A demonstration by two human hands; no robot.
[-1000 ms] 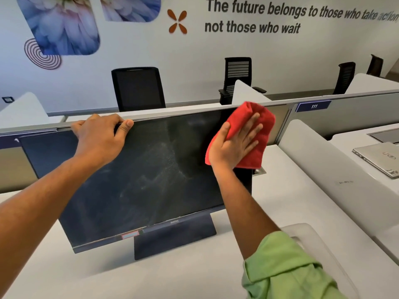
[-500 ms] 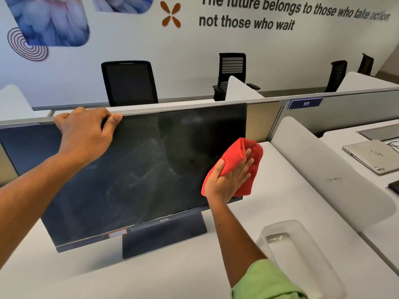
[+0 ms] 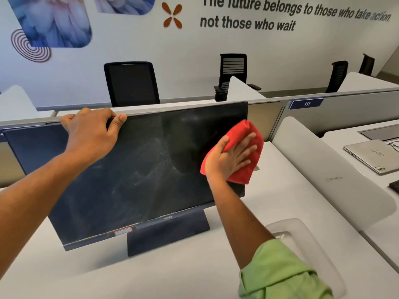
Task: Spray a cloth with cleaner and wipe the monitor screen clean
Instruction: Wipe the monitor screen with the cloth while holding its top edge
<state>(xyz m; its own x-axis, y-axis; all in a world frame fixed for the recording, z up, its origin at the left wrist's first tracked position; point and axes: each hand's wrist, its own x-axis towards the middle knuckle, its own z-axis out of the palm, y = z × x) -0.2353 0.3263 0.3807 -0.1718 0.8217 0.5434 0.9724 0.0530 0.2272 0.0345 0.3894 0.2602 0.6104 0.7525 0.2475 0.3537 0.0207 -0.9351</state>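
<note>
A dark monitor (image 3: pixel 133 173) stands tilted on the white desk, its screen streaked with hazy smears across the middle. My left hand (image 3: pixel 90 134) grips the monitor's top edge, fingers over the back and thumb on the front. My right hand (image 3: pixel 228 156) presses a folded red cloth (image 3: pixel 241 134) flat against the right edge of the screen, fingers spread and straight. No spray bottle is in view.
A clear plastic tray (image 3: pixel 302 229) lies on the desk by my right forearm. A white side divider (image 3: pixel 323 169) borders the desk on the right, with a closed laptop (image 3: pixel 375 154) beyond it. Black office chairs (image 3: pixel 131 83) stand behind the partition.
My right hand swept the cloth from the screen's top right corner down to its lower right, then back up to mid-height. My left hand kept its grip on the top edge.
</note>
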